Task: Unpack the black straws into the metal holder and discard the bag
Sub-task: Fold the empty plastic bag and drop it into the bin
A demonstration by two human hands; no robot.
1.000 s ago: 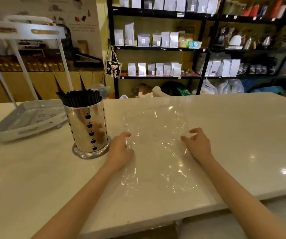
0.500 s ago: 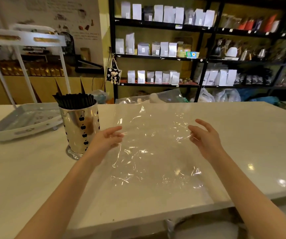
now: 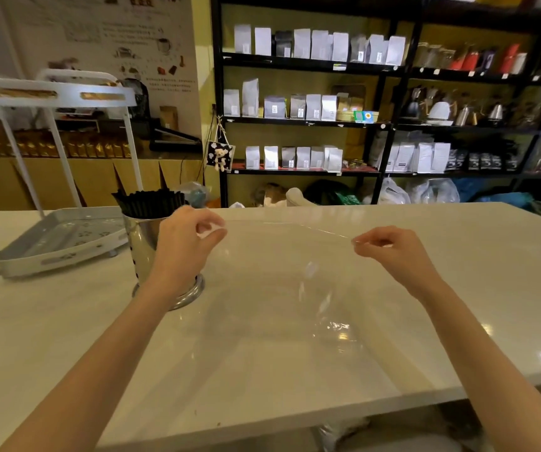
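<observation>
Above the counter (image 3: 458,288), the bag (image 3: 295,288) (clear, empty) hangs stretched between both hands, its top edge running left to right. Left hand (image 3: 186,243) and right hand (image 3: 389,249) each pinch a corner. Straws (image 3: 148,203) stand in the holder (image 3: 142,249), just behind the left hand.

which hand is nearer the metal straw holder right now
Left. The left hand is in front of the metal holder, overlapping it in view while pinching the clear bag. The right hand pinches the bag's other corner, far off to the holder's right.

Black shelving (image 3: 383,125) lines the yellow back wall (image 3: 315,83).
</observation>
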